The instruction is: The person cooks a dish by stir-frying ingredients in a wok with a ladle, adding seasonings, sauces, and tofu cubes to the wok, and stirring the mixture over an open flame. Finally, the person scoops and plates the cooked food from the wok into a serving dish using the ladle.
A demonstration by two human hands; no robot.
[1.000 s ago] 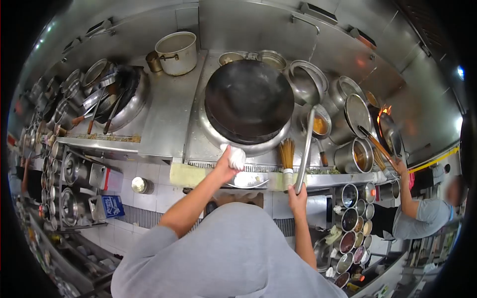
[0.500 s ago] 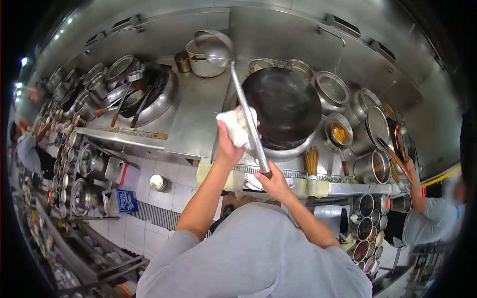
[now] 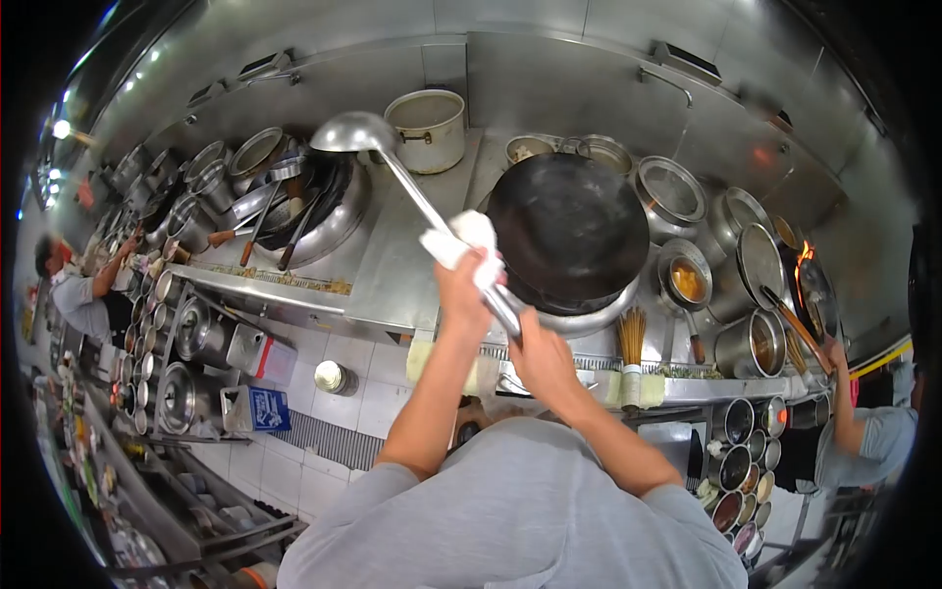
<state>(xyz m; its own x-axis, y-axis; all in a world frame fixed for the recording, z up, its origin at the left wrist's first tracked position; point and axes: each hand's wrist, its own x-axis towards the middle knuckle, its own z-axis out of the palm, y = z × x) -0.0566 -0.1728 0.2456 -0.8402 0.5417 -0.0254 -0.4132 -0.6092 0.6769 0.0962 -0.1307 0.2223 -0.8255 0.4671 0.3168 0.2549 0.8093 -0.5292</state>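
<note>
At the far left, a co-worker (image 3: 83,304) is standing near the surface (image 3: 407,255). Next, the ladle (image 3: 417,196) is slanting up and leftward in the air, its bowl sitting mostly left of the pale pot (image 3: 442,152); half a second ago the bowl was overlapping that pot, and a second ago the ladle was standing right of the wok. The left hand (image 3: 465,294) is clamping its fingers on a white cloth (image 3: 469,236), which is now wrapping the handle; a second ago the cloth was apart from it. Lower and to the right, the right hand (image 3: 540,358) is gripping the handle's end, fingers closed around it. The dark wok (image 3: 569,231) is resting just beyond both hands. Farther right, a bamboo brush (image 3: 631,339) is standing near the surface's edge, and another co-worker's hand (image 3: 834,355) is holding a wooden handle near flames (image 3: 805,260).
</note>
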